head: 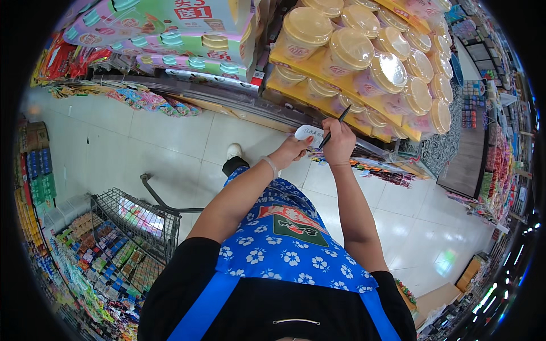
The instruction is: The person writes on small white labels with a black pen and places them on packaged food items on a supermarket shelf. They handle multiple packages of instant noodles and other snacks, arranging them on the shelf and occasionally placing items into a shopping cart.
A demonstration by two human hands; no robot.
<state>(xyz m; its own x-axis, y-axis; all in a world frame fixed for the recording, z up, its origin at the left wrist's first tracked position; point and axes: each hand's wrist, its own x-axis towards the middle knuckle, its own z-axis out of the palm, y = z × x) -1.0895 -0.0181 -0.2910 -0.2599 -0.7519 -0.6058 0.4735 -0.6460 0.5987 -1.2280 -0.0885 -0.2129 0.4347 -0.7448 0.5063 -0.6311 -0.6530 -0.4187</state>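
My left hand (291, 151) pinches a small white paper slip (310, 134) that bears handwriting. In my right hand (340, 141) is a black pen (340, 120), its lower end close to the slip's right edge. Whether the tip touches the paper cannot be made out. Both hands are held together in front of the shelf edge. Just beyond them, lidded plastic cups (350, 48) with pale yellow lids stand stacked in yellow cardboard trays (328, 81).
Multipack drink cartons (204, 21) are stacked at the upper left. Hanging snack packets (153, 102) line the shelf front. A wire shopping cart (136, 226) stands at my left, before shelves of packaged goods (102, 264). Pale floor tiles (170, 132) lie below.
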